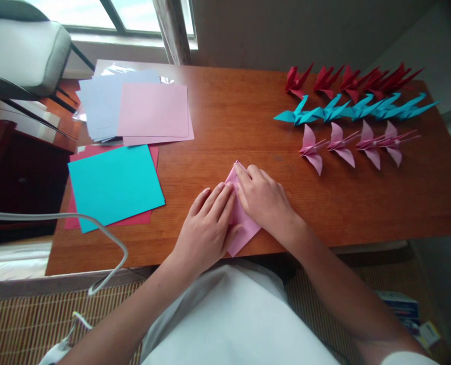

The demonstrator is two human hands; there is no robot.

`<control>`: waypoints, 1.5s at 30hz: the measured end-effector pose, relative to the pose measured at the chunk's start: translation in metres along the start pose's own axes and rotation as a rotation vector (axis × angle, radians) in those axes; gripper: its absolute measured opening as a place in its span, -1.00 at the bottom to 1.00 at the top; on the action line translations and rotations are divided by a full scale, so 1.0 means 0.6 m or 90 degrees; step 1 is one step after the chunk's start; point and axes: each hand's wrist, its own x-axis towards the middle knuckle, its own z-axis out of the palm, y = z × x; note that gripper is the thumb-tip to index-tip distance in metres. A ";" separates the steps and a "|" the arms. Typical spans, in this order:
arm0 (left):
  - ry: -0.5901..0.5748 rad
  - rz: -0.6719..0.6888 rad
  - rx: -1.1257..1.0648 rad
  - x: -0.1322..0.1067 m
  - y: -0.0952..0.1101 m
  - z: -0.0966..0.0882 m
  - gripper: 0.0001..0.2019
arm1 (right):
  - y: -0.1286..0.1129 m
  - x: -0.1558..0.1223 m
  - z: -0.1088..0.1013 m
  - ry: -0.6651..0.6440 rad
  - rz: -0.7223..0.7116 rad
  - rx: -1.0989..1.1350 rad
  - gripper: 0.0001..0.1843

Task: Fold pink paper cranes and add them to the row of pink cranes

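A folded piece of pink paper (246,231) lies near the table's front edge, its upper point aimed away from me. My left hand (209,223) presses on its left side, fingers close together and the thumb across the lower part. My right hand (265,197) is closed over the upper right side, with fingertips near the top point. The two hands almost meet over the middle of the paper, so much of the folding there is hidden.
Rows of red cranes (326,81), blue cranes (300,114) and pink cranes (311,149) stand at back right. Pink sheets (153,110), grey-blue sheets (102,111), turquoise sheets (115,185) and red sheets (154,154) lie left. A white cable (107,233) loops at front left.
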 end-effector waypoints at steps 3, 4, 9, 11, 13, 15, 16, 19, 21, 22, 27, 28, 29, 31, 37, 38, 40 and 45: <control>-0.006 0.005 0.002 -0.001 -0.002 0.000 -0.37 | 0.002 -0.001 0.001 -0.004 -0.003 0.003 -0.41; -0.009 0.007 0.003 -0.001 -0.002 0.000 -0.37 | 0.002 -0.001 0.002 -0.002 -0.002 0.003 -0.41; -0.022 0.019 -0.009 -0.002 -0.007 0.000 -0.34 | 0.001 -0.002 0.005 0.016 -0.004 0.000 -0.42; -0.023 0.021 -0.012 -0.002 -0.009 0.000 -0.33 | 0.000 -0.003 0.005 0.020 -0.004 -0.002 -0.42; -0.024 0.021 -0.011 -0.002 -0.010 -0.001 -0.33 | -0.001 -0.003 0.005 0.019 -0.002 -0.004 -0.42; -0.023 0.021 -0.010 -0.002 -0.010 0.000 -0.33 | -0.002 -0.003 0.003 0.014 0.000 -0.005 -0.42; -0.022 0.021 -0.011 -0.002 -0.010 0.000 -0.33 | -0.002 -0.003 0.003 0.010 0.002 -0.005 -0.42; -0.020 0.022 -0.010 -0.002 -0.010 0.000 -0.33 | -0.003 -0.002 0.001 -0.001 0.004 -0.007 -0.41; -0.020 0.024 -0.006 -0.003 -0.010 0.001 -0.32 | -0.003 0.000 0.000 -0.001 0.006 -0.010 -0.41; -0.019 0.025 -0.005 -0.002 -0.010 0.002 -0.32 | -0.004 0.001 0.000 0.001 0.007 -0.011 -0.41; -0.021 0.025 0.001 -0.001 -0.009 0.004 -0.31 | -0.006 0.004 -0.001 0.007 0.015 -0.019 -0.43; -0.020 0.026 0.002 -0.002 -0.010 0.004 -0.31 | -0.007 0.005 -0.001 0.004 0.017 -0.021 -0.43; -0.019 0.026 0.002 -0.002 -0.010 0.004 -0.31 | -0.007 0.005 -0.002 0.001 0.020 -0.021 -0.42; -0.017 0.027 0.003 -0.003 -0.010 0.004 -0.32 | -0.008 0.005 -0.003 -0.009 0.024 -0.020 -0.42; -0.009 0.027 -0.006 -0.003 -0.010 0.003 -0.34 | -0.009 0.007 -0.006 -0.023 0.032 -0.018 -0.43; -0.008 0.027 -0.008 -0.003 -0.010 0.003 -0.34 | -0.009 0.007 -0.006 -0.023 0.032 -0.018 -0.43; -0.005 0.026 -0.010 -0.003 -0.010 0.004 -0.35 | -0.009 0.007 -0.006 -0.023 0.033 -0.016 -0.43; -0.016 0.024 -0.008 -0.004 -0.010 0.003 -0.33 | -0.009 0.007 -0.004 -0.011 0.027 -0.014 -0.43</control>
